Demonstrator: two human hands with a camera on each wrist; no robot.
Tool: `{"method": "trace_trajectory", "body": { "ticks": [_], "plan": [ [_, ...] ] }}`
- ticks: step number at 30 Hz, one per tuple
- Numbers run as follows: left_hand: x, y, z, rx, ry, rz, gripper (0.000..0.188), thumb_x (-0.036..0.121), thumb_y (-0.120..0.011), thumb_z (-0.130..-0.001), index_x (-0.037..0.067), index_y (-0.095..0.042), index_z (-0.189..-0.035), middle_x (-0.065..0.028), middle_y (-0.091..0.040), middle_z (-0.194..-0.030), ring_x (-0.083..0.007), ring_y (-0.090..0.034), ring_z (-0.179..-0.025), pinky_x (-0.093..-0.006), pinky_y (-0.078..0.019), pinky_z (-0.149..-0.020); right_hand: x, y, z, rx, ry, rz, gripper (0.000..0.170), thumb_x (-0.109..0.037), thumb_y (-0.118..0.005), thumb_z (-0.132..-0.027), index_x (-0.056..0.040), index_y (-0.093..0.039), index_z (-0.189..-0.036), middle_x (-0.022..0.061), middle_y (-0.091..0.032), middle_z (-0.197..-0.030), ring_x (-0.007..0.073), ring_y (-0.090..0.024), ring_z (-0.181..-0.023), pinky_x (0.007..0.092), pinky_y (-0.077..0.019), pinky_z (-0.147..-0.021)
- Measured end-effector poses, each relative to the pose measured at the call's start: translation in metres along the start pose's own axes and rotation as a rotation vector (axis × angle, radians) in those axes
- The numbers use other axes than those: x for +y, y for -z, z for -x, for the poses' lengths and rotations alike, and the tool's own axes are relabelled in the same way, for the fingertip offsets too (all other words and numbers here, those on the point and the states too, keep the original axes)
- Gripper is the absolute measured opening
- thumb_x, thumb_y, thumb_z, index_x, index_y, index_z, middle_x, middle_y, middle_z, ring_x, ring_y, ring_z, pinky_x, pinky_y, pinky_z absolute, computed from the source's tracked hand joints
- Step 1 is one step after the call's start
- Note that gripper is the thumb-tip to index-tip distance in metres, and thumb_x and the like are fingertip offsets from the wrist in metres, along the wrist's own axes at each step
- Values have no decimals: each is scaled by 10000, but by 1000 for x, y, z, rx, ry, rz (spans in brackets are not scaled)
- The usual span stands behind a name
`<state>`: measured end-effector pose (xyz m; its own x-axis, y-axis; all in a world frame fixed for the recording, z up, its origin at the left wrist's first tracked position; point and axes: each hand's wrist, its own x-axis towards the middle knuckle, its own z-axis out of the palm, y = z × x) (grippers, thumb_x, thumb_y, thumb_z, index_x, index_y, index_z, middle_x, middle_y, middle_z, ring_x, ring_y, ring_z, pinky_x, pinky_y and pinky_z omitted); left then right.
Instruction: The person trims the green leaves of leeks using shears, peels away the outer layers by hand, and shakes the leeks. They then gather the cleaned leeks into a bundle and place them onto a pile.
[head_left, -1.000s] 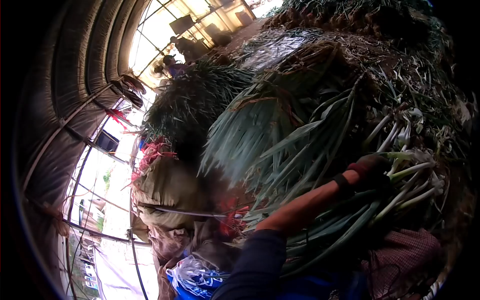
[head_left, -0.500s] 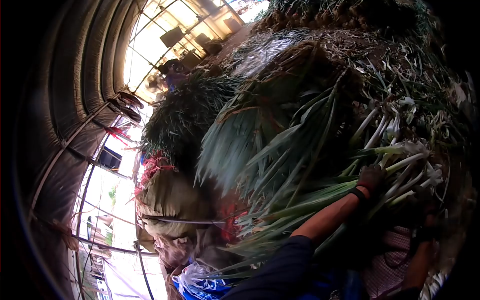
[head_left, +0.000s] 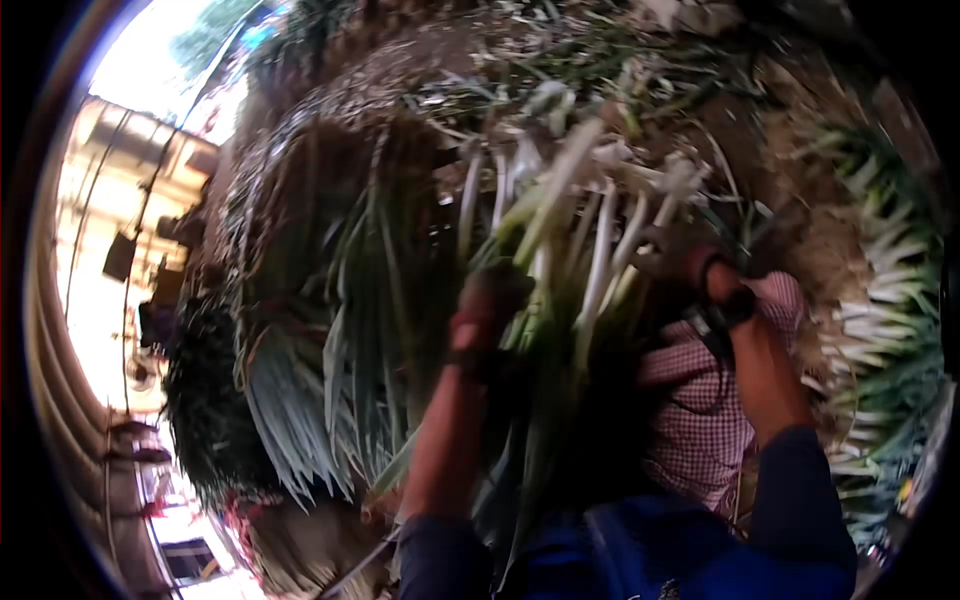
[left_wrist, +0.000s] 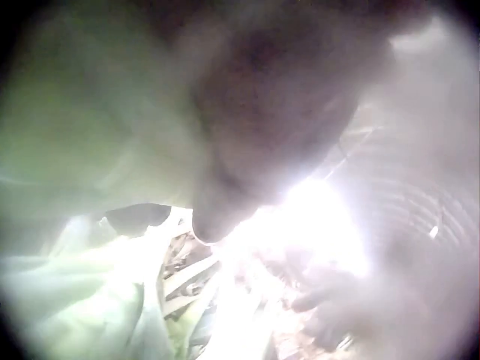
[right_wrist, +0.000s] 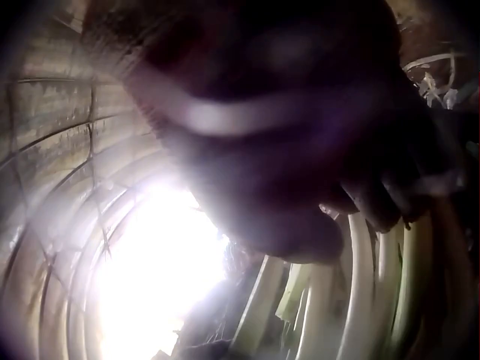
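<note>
In the head view, a bundle of leeks lies before me, white stalks (head_left: 600, 245) pointing away and green leaves (head_left: 385, 300) toward me. My left hand (head_left: 497, 295), in a dark glove, grips leeks low on the stalks; one motion-blurred leek (head_left: 560, 190) slants up from it. Broad green leaves (left_wrist: 82, 300) fill the left side of the left wrist view. My right hand (head_left: 690, 265), also gloved, is at the bundle's right side near the roots. In the right wrist view its bent fingers (right_wrist: 371, 202) and thumb stand apart, right over several white stalks (right_wrist: 360, 292).
A checked cloth (head_left: 700, 410) lies below my right hand. Rows of trimmed leeks (head_left: 880, 320) line the floor at far right. Leaf scraps (head_left: 640, 75) litter the soil ahead. More leafy heaps (head_left: 215, 390) and a stuffed sack (head_left: 310, 545) stand at left.
The head view has swung right, so the leeks now lie in the middle. My right hand has come fully into sight. The left hand and one leek have moved, with blur.
</note>
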<state>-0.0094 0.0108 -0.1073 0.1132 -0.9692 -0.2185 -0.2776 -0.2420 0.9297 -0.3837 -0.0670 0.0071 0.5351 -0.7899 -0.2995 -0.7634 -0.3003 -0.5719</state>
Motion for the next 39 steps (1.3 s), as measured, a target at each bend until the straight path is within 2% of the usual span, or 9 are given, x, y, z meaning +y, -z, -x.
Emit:
{"method": "trace_trajectory", "body": {
  "ticks": [3, 10, 16, 23, 26, 32, 36, 37, 39],
  "plan": [
    [117, -5, 47, 25, 100, -150, 247, 113, -764, -915, 1, -733, -1133, -11, -677, -780, -85, -595, -651, -276, -475, -591, 5, -10, -9, 35, 19, -107, 520, -424, -689, -895, -31, -744, -1232, 253, -743, -1198, 420, -696, -1157, 499, -533, -1025],
    [97, -39, 44, 8, 269, -424, 298, 183, -780, -907, -31, -753, -1113, -33, -723, -834, -91, -615, -698, -289, -493, -637, 6, -39, -42, -84, -13, 10, 510, -436, -699, -857, -32, -766, -1161, 251, -756, -1118, 409, -727, -1044, 474, -560, -936],
    [86, -65, 33, 33, 206, -996, 422, 296, -887, -782, 9, -737, -1053, -171, -778, -901, -312, -752, -799, -418, -583, -748, -15, -39, -50, -114, -31, 46, 456, -421, -695, -853, -25, -779, -1064, 248, -760, -1102, 393, -726, -1070, 464, -552, -972],
    [143, -25, 61, -232, 357, -62, 376, 68, -867, -787, -13, -748, -1135, -44, -753, -919, -153, -688, -764, -325, -563, -723, -33, -53, -64, -206, -59, -734, 615, -628, -718, -963, -15, -704, -915, 83, -703, -813, 146, -695, -712, 336, -569, -625],
    [168, -23, 87, -342, 339, 29, 416, 61, -871, -788, -14, -738, -1175, -50, -756, -963, -145, -693, -798, -311, -565, -767, -60, -34, -34, -292, 117, -1273, 690, -647, -714, -959, -12, -706, -1230, 74, -727, -1027, 184, -722, -876, 344, -626, -851],
    [173, -15, 93, -444, 339, 80, 519, 153, -890, -869, -31, -702, -1316, -47, -761, -1126, -141, -702, -988, -305, -548, -933, -59, -40, -30, -109, 38, -1564, 408, -298, -821, -926, 34, -734, -1147, 131, -768, -1004, 238, -768, -948, 393, -654, -862],
    [162, 28, 70, -427, 268, 141, 506, 296, -781, -1000, -27, -683, -1378, -64, -755, -1189, -118, -669, -1080, -303, -528, -979, -29, -50, -35, 448, 556, -1667, 378, -336, -728, -951, -6, -735, -1134, 105, -742, -1012, 208, -701, -926, 351, -575, -883],
    [165, 40, 61, -408, 288, 82, 480, 307, -763, -1008, -19, -701, -1355, -57, -756, -1169, -112, -659, -1037, -299, -529, -943, -21, -28, -22, 439, 29, -1845, 399, -354, -687, -1000, -33, -703, -1236, 79, -719, -1111, 180, -678, -979, 337, -560, -895],
    [175, 58, 59, -286, 329, -59, 431, 327, -741, -1010, 0, -744, -1291, -35, -758, -1110, -107, -635, -941, -289, -522, -860, 20, -14, -25, 552, 89, -1832, 403, -357, -678, -1010, -42, -694, -1260, 67, -713, -1127, 174, -674, -984, 336, -558, -897]
  ]
}}
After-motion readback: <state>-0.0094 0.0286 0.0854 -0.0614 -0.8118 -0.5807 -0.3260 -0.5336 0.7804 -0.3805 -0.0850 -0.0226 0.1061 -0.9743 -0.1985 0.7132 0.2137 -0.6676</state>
